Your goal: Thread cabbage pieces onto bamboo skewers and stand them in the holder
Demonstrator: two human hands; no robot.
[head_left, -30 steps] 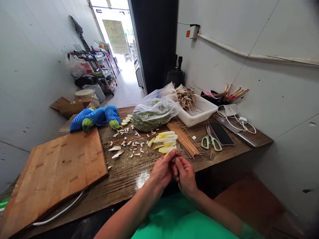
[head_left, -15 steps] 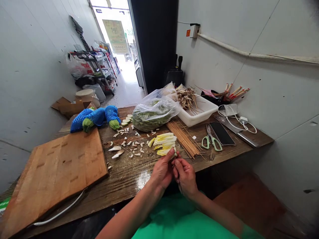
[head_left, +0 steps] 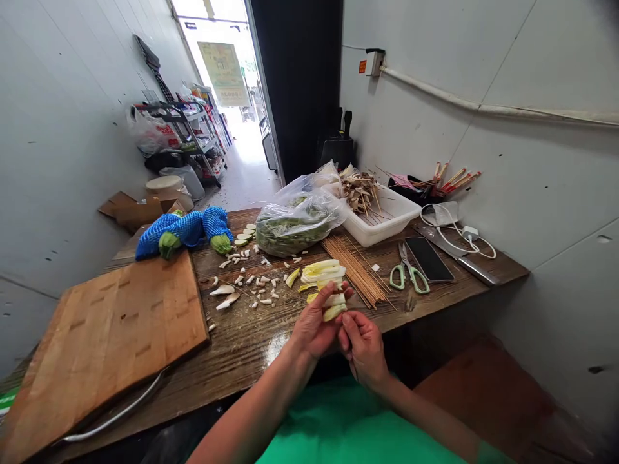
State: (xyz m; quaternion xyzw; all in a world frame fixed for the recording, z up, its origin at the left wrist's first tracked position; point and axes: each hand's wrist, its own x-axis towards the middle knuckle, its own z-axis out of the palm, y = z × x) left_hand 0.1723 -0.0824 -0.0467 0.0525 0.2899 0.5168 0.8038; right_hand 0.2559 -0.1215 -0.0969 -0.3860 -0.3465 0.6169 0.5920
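My left hand (head_left: 316,328) is closed around pale yellow-white cabbage leaf pieces (head_left: 334,313), held above the table's front edge between thumb and fingers. Close against it on the right, my right hand (head_left: 365,345) is pinched on what looks like a thin skewer, mostly hidden by the fingers, at the end of the leaf. Just beyond my hands lies a pile of cut cabbage leaves (head_left: 323,270). A bundle of bamboo skewers (head_left: 355,274) rests to the right of that pile.
Green-handled scissors (head_left: 410,274), a phone (head_left: 429,259) and a cleaver (head_left: 476,270) lie right. Behind are a bag of greens (head_left: 294,225) and a white tray (head_left: 382,232). Mushroom pieces (head_left: 261,281), netted blue-wrapped vegetables (head_left: 186,232) and a cutting board (head_left: 116,328) are left.
The cabbage in my left hand now shows larger, turned lengthwise across the fingers, and the left fingers have opened out somewhat around it. My right hand stays pinched and has shifted slightly down.
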